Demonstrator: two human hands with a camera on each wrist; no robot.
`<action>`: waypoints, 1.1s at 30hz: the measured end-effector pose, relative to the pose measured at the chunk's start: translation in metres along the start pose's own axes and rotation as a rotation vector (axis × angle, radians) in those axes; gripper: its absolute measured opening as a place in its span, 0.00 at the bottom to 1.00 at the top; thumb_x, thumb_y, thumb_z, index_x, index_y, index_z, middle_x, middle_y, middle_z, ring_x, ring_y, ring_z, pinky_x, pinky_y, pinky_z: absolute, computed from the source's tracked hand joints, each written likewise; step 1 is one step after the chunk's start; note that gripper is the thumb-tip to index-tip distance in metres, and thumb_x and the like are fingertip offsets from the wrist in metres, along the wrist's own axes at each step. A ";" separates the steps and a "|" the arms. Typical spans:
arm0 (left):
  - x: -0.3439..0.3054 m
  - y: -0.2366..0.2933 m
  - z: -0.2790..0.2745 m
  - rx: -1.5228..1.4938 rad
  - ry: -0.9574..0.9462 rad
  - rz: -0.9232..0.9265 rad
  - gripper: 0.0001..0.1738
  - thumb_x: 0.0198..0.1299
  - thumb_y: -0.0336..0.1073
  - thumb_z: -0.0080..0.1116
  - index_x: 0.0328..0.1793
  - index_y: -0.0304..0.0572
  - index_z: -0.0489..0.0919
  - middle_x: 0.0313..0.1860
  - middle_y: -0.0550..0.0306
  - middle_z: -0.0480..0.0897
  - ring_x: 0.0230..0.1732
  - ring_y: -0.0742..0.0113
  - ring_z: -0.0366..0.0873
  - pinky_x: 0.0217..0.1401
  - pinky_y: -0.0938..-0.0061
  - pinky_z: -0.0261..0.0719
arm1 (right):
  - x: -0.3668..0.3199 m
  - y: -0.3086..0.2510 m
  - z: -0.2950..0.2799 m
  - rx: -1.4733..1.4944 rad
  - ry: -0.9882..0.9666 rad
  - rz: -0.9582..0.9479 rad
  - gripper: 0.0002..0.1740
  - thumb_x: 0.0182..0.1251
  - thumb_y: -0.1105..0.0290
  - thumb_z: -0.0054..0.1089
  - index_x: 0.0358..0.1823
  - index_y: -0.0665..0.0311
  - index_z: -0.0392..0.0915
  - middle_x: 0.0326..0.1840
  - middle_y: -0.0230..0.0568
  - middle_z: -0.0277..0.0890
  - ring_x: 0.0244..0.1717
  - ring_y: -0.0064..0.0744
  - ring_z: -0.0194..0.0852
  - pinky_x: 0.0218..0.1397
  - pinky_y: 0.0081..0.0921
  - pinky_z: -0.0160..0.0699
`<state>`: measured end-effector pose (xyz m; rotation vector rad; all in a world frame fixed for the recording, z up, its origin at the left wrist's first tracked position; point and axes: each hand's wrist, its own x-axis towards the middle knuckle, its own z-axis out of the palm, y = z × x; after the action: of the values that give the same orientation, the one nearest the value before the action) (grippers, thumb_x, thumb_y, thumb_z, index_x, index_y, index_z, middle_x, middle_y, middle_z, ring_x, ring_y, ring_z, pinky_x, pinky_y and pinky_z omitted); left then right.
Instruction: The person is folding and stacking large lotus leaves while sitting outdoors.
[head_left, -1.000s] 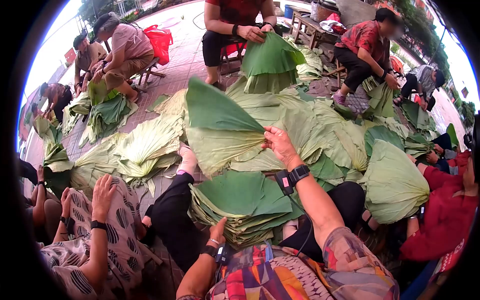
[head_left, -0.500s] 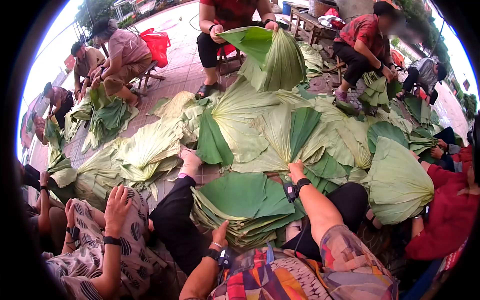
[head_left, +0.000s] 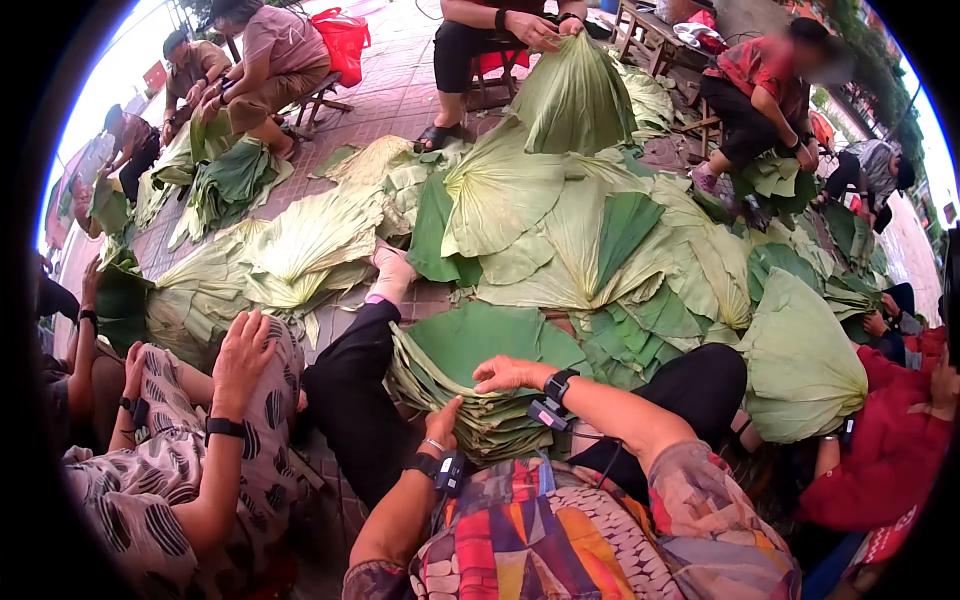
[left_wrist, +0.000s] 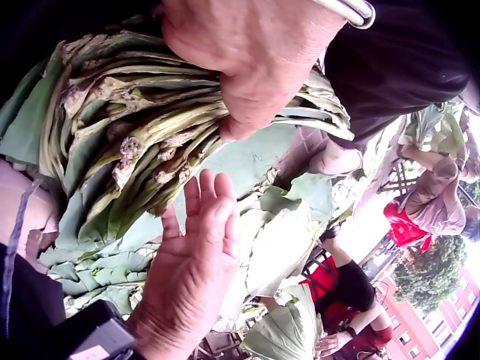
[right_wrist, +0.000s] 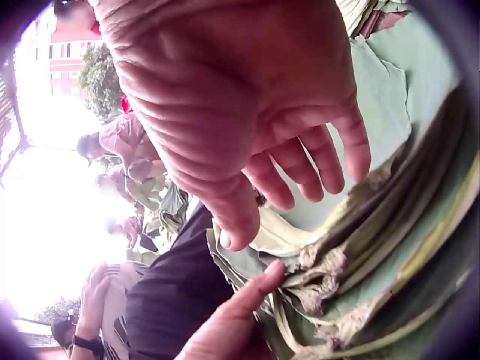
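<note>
Paved ground [head_left: 385, 100] in the open air stretches away beyond both hands. Across it, ahead of the right hand [head_left: 507, 373], lies a broad spread of pale and darker green leaves [head_left: 520, 235], overlapping, some folded. People sit around this spread; the one opposite, well beyond the right hand, holds up a drooping leaf [head_left: 577, 95]. A folded pale leaf [head_left: 800, 365] stands out to the right of the right hand, by a person in red [head_left: 880, 440].

Nearest, between the wearer's legs, is a thick stack of leaves [head_left: 485, 335], directly below the right hand and reaching forward of the left hand [head_left: 441, 425]. The left hand grips its near left edge, thumb on top; its other fingers are largely hidden. The right hand is wide, fingers extended and slightly parted, holding nothing; whether it touches the stack is unclear. Brownish stem ends [left_wrist: 127, 154] bunch beside the left thumb.
</note>
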<state>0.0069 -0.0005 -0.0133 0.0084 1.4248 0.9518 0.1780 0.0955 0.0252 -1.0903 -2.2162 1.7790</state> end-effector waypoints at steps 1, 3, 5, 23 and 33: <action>0.003 -0.001 -0.001 -0.002 -0.014 0.005 0.22 0.46 0.33 0.60 0.44 0.25 0.69 0.38 0.43 0.76 0.35 0.52 0.77 0.36 0.56 0.77 | 0.000 0.005 0.005 -0.004 -0.003 -0.001 0.30 0.46 0.54 0.61 0.45 0.70 0.71 0.40 0.44 0.74 0.39 0.32 0.72 0.40 0.25 0.71; 0.005 0.000 0.000 0.014 0.006 -0.006 0.22 0.46 0.33 0.60 0.44 0.25 0.69 0.38 0.43 0.76 0.35 0.52 0.77 0.36 0.56 0.77 | -0.004 0.015 0.010 -0.146 0.044 0.050 0.28 0.45 0.55 0.62 0.42 0.71 0.73 0.39 0.46 0.75 0.40 0.33 0.72 0.42 0.25 0.71; 0.000 0.001 0.001 0.009 0.000 -0.015 0.24 0.46 0.32 0.60 0.45 0.23 0.67 0.39 0.41 0.75 0.36 0.51 0.77 0.36 0.55 0.78 | -0.007 0.022 0.007 -0.103 0.002 0.077 0.29 0.46 0.55 0.62 0.44 0.70 0.72 0.42 0.46 0.74 0.42 0.34 0.72 0.45 0.26 0.70; -0.003 0.002 0.001 0.095 0.034 -0.004 0.24 0.44 0.35 0.61 0.44 0.25 0.69 0.40 0.43 0.75 0.38 0.52 0.76 0.39 0.58 0.75 | -0.012 -0.043 -0.115 -0.227 0.533 -0.249 0.11 0.49 0.74 0.48 0.35 0.67 0.74 0.27 0.45 0.75 0.27 0.34 0.72 0.34 0.25 0.69; 0.021 -0.010 -0.011 0.084 0.045 -0.019 0.27 0.43 0.36 0.61 0.46 0.25 0.67 0.42 0.43 0.74 0.38 0.53 0.76 0.39 0.60 0.76 | -0.045 -0.021 -0.173 0.843 1.165 -0.285 0.10 0.58 0.75 0.44 0.38 0.67 0.73 0.27 0.32 0.73 0.25 0.18 0.70 0.26 0.16 0.71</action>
<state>0.0004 -0.0010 -0.0377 0.0358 1.5028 0.8804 0.2857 0.2093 0.1138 -1.0570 -0.7684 1.1804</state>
